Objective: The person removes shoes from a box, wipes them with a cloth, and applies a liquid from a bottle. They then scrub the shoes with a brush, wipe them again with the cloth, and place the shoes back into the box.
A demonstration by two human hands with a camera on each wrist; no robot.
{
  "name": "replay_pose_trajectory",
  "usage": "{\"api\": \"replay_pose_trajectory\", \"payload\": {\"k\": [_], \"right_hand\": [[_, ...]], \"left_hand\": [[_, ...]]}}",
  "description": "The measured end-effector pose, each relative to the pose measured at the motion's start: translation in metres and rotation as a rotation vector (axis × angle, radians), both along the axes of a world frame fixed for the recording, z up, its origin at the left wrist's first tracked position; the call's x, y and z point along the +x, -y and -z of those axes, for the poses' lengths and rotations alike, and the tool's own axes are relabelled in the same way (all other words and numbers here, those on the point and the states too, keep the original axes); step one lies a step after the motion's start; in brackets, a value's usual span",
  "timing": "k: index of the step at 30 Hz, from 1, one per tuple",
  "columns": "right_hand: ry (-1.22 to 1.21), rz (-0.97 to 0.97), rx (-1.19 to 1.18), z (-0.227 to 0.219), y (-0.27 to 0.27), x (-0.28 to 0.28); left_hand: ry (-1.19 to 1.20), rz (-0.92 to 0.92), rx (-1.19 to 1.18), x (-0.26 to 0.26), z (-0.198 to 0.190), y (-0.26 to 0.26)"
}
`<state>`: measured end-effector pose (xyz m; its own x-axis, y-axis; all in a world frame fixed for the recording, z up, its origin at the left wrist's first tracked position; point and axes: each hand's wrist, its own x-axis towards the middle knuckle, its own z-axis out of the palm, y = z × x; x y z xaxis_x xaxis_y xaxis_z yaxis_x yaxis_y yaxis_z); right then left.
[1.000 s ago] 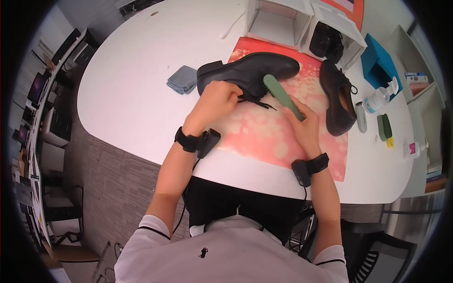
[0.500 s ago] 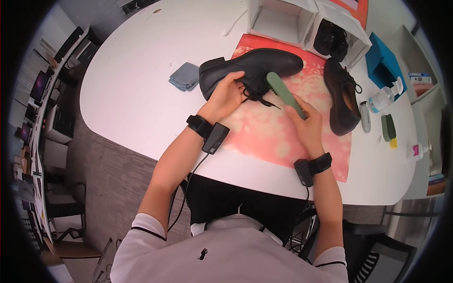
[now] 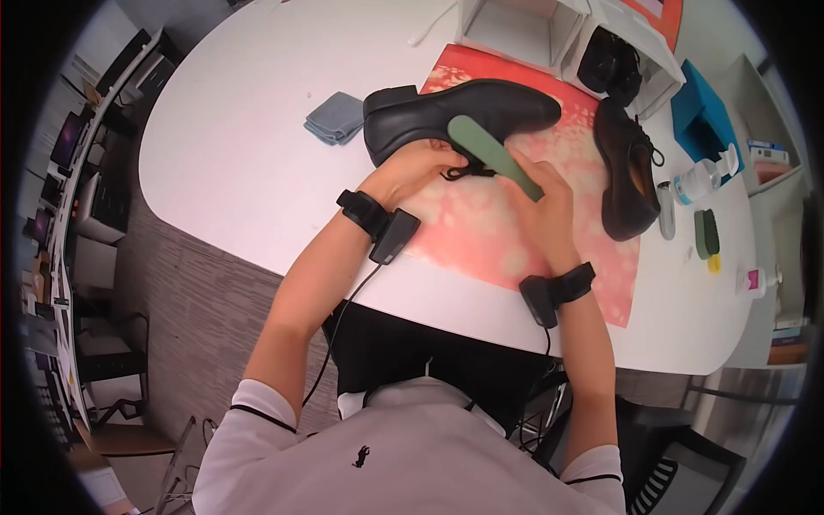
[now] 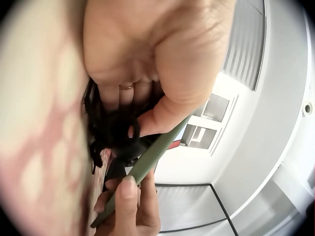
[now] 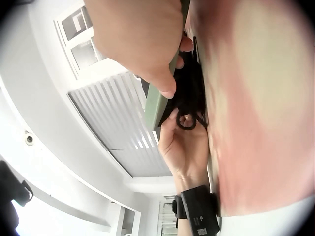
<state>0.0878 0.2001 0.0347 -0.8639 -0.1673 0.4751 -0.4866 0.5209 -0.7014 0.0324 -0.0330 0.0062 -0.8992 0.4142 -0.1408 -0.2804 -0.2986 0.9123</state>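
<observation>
A black lace-up shoe [image 3: 476,101] lies on its side, sole edge away from me, toe to the right. My left hand [image 3: 416,167] grips it at the lacing; in the left wrist view, the fingers and thumb curl around the dark opening beside the looped laces [image 4: 115,132]. My right hand [image 3: 548,210] holds a green-backed shoe brush [image 3: 491,154] by one end, with the thumb along its back [image 5: 156,105]. The brush head overlaps the shoe's laced part in the head view, and its bristles are hidden there.
A pink-red mat [image 3: 515,232] lies under the shoe. To its right are another dark shoe [image 3: 625,172], a pump bottle [image 3: 697,182] and a second green brush [image 3: 706,233]. A grey cloth [image 3: 335,118] sits left; white boxes [image 3: 515,34] stand behind.
The left hand opened off the shoe's side, then closed at its lacing. The brush has shifted left over the laced part, the right hand moving with it.
</observation>
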Motion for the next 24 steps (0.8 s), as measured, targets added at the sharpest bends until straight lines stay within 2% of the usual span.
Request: {"api": "replay_pose_trajectory", "payload": {"k": [2, 4, 7, 10, 14, 17, 19, 22, 24], "right_hand": [[0.000, 0.072, 0.002, 0.000, -0.009, -0.006], [-0.028, 0.141, -0.027, 0.007, -0.022, -0.012], [-0.036, 0.098, -0.081, 0.011, -0.026, -0.008], [-0.027, -0.094, 0.012, 0.006, -0.020, 0.000], [0.023, 0.000, -0.040, 0.010, -0.021, -0.008], [0.045, 0.080, -0.085, 0.010, -0.026, -0.007], [0.018, 0.083, -0.106, 0.014, -0.027, -0.007], [-0.031, -0.060, -0.127, 0.013, -0.024, -0.004], [0.027, -0.057, -0.075, 0.011, -0.023, -0.004]], "left_hand": [[-0.020, -0.036, 0.075, -0.001, -0.002, 0.002], [0.008, -0.061, 0.055, 0.000, -0.006, 0.000], [0.037, -0.075, 0.059, 0.001, -0.009, -0.002], [-0.009, -0.048, 0.082, 0.006, -0.012, -0.003], [-0.037, -0.029, 0.059, 0.000, -0.003, 0.002], [-0.019, -0.100, 0.062, 0.002, 0.000, -0.001], [-0.024, -0.073, 0.068, 0.001, -0.001, 0.000], [-0.036, -0.040, 0.065, 0.000, -0.005, 0.000], [-0.047, -0.046, 0.069, 0.002, -0.006, -0.002]]}}
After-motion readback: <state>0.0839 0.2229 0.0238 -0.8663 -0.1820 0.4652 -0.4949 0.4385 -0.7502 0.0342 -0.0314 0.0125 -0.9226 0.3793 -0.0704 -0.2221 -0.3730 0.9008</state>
